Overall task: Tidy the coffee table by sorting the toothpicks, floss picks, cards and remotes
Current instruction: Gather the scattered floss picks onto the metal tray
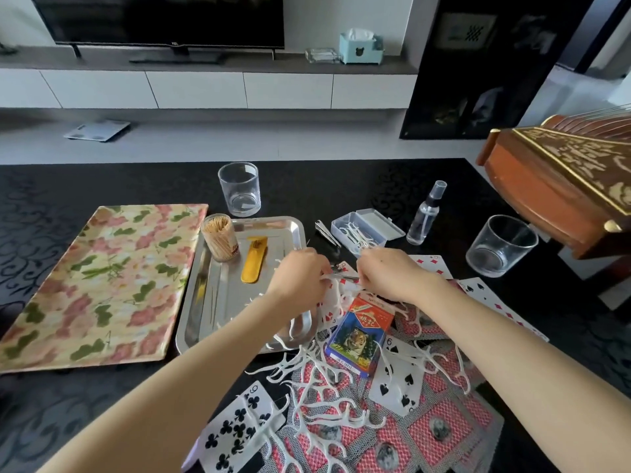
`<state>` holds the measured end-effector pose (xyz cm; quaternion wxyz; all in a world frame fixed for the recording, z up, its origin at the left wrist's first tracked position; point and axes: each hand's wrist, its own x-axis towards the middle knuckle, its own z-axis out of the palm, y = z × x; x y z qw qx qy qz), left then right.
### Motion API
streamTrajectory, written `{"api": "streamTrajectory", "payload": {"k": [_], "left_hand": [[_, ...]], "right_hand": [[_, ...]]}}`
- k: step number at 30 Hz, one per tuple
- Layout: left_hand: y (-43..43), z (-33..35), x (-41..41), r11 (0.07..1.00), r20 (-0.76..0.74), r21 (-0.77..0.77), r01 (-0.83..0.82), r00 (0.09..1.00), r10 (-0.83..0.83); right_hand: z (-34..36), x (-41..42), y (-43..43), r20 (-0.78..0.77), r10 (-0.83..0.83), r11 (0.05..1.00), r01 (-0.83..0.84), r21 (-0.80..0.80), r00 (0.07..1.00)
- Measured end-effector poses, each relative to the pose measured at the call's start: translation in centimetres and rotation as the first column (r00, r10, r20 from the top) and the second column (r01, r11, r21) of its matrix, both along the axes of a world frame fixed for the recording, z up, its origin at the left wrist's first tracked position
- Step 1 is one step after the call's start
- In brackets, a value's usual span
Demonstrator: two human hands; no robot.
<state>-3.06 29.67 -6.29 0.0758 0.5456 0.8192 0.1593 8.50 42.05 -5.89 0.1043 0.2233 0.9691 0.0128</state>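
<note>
Cards, picks: strewn nearest, unsorted. My left hand: pinching gathered picks, likely bound for the open box just beyond. My right hand: fingers curled downward, grip hidden.

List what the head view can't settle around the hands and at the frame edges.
Head view only:
Left hand and right hand: fingertips hidden behind the hands' own backs, so grip on the white plastic floss picks is unclear.
Thin metal tool between the hands: mostly covered by them; type unclear.
Red-backed playing cards: cut off by bottom edge.
Brown carved wooden instrument: cut off by right edge.
</note>
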Motion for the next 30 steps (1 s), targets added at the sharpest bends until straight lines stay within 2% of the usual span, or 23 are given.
{"api": "streamTrajectory", "payload": {"k": [4,9,13,15,19,21,23,25,26,27,28,29,30], "left_hand": [[1.3,-0.8,0.7,0.999,-0.035,-0.012,0.045,0.998,-0.045],[2.3,-0.9,0.8,0.997,-0.108,0.047,0.058,0.993,-0.053],[2.9,-0.7,0.9,0.986,-0.205,-0.037,0.16,0.965,-0.164],[3.2,-0.8,1.1,0.971,-0.245,-0.084,0.225,0.94,-0.239],[4.0,-1.2,1.7,0.93,-0.389,-0.221,0.295,0.847,-0.362],[4.2,-1.7,1.7,0.909,-0.439,-0.297,0.293,0.803,-0.403],[4.2,-1.9,2.1,0.917,-0.445,-0.283,0.282,0.808,-0.386],[3.8,-1.0,2.6,0.957,-0.349,-0.163,0.239,0.894,-0.282],[3.4,-0.2,2.7,0.981,-0.249,-0.089,0.171,0.95,-0.188],[3.0,0.6,2.5,0.997,-0.077,-0.027,0.074,0.994,-0.076],[2.4,1.6,2.1,0.999,0.177,-0.013,-0.038,0.983,0.04],[1.8,2.3,1.5,0.991,0.454,-0.05,-0.12,0.882,0.13],[0.9,2.9,0.8,0.982,0.683,-0.097,-0.16,0.707,0.183]], "right_hand": [[-0.2,0.4,0.3,-0.006,0.007,0.999,-0.007,-0.037,1.0],[0.7,1.8,1.2,-0.043,0.051,0.99,-0.045,0.132,0.998],[1.7,3.3,1.9,-0.142,-0.087,0.982,0.108,0.152,0.986],[2.1,4.2,2.0,-0.189,-0.169,0.983,0.18,0.045,0.967],[1.9,5.1,1.4,-0.26,-0.263,0.955,0.214,-0.204,0.929],[1.4,5.2,0.9,-0.254,-0.322,0.903,0.215,-0.371,0.912],[0.8,5.3,0.3,-0.266,-0.374,0.839,0.201,-0.506,0.889],[0.7,5.5,-0.4,-0.291,-0.416,0.783,0.177,-0.596,0.861],[0.8,5.6,-0.9,-0.304,-0.418,0.773,0.159,-0.615,0.856],[1.1,5.8,-1.4,-0.313,-0.394,0.783,0.137,-0.607,0.864],[1.6,6.0,-1.9,-0.317,-0.34,0.814,0.109,-0.57,0.885],[2.1,6.1,-2.4,-0.302,-0.27,0.856,0.084,-0.51,0.914],[2.8,6.1,-3.0,-0.275,-0.194,0.895,0.055,-0.443,0.942]]}}
